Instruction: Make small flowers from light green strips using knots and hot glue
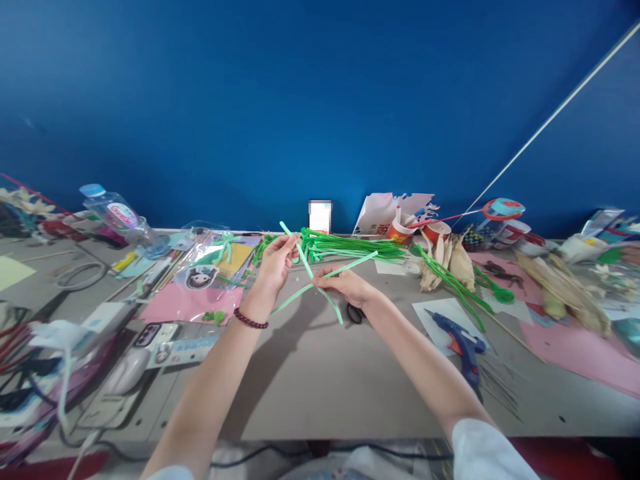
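Light green pipe cleaners [306, 261] cross in an X shape above the middle of the table. My left hand [277, 262] pinches one of them near its upper end. At the crossing, my right hand [345, 285] grips the pipe cleaners between thumb and fingers. Their free ends stick out to the upper right, lower right and lower left. Just behind my hands lies a bundle of darker green pipe cleaners [350, 245]. A pair of scissors with black handles [355, 314] rests on the table under my right hand, its blades mostly hidden.
A blue glue gun [465, 347] lies on white paper at the right, near dried corn husks [453, 263]. Red paper cups [400, 230] and a lit phone [320, 215] stand by the blue wall. Left are a plastic bottle [117, 210], pink paper [185, 305] and a white mouse [129, 370].
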The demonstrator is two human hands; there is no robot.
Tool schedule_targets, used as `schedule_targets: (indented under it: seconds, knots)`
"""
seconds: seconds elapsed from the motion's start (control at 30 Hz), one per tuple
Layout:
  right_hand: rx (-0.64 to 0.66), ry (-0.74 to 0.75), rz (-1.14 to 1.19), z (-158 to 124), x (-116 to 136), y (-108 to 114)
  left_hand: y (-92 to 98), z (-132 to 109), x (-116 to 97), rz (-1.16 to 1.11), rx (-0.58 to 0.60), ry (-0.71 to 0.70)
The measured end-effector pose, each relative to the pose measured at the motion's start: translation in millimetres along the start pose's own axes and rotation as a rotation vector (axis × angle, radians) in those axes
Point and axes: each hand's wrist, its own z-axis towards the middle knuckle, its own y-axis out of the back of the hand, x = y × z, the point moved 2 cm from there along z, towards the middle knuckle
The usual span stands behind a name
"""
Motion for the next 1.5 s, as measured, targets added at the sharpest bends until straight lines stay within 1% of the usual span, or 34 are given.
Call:
schedule_targets:
  seconds: [0.1,0.2,0.27,0.37,0.43,0.5,0.53,0.57,0.63,0.7,0.8,0.9,0.93,1.03,1.17,1.23,1.33,1.5]
  knots:
    - [0.028,-0.018,-0.008,-1.5,1.6,-1.2,3.1,2.8,-7.4,-0.031,-0.036,-0.001]
    - [0.068,-0.005,-0.055,-3.0,4.4,-0.2,5.5,4.7,-15.4,-0.012,-0.031,0.026]
    - [0.06,-0.008,-0.051,-3.1,5.4,2.7,7.1,5.8,-19.1,0.0,-0.019,0.043]
    - [0.018,-0.025,0.065,-1.9,5.2,8.8,9.5,6.5,-18.6,0.006,0.0,0.065]
    - [0.002,-0.033,0.176,-0.6,4.6,11.7,9.5,4.8,-12.0,0.043,0.051,0.119]
    - [-0.018,-0.029,0.271,1.0,4.0,13.0,7.5,0.1,-0.6,0.137,0.132,0.216]
    - [-0.035,-0.018,0.307,1.9,3.8,13.3,5.9,-3.2,5.4,0.179,0.174,0.242]
    - [-0.061,0.0,0.337,2.9,3.5,13.5,3.3,-7.1,12.1,0.242,0.261,0.291]
    - [-0.141,0.049,0.376,5.2,2.5,15.0,-1.0,-14.5,23.9,0.298,0.357,0.383]
    - [-0.247,0.098,0.375,7.7,0.7,18.4,-4.3,-19.1,31.4,0.325,0.392,0.414]
    - [-0.399,0.169,0.307,11.2,-2.2,25.0,-9.4,-21.6,35.5,0.306,0.423,0.398]
    - [-0.479,0.197,0.256,13.3,-4.3,28.6,-16.2,-23.8,36.2,0.301,0.423,0.343]
    - [-0.489,0.199,0.243,13.4,-4.7,28.7,-18.4,-24.9,36.3,0.331,0.397,0.305]
    - [-0.496,0.216,0.199,12.3,-4.2,27.7,-25.0,-29.5,36.8,0.434,0.371,0.199]
    - [-0.457,0.269,0.144,10.9,-2.0,27.5,-29.1,-34.6,36.0,0.545,0.398,0.12]
    - [-0.445,0.301,0.133,10.9,-1.2,28.4,-30.0,-36.2,35.7,0.54,0.42,0.13]
    - [-0.439,0.322,0.146,11.6,-1.0,29.6,-31.7,-38.3,38.2,0.472,0.436,0.171]
    - [-0.494,0.331,0.202,13.4,-0.8,34.8,-33.6,-42.9,50.5,0.439,0.323,0.195]
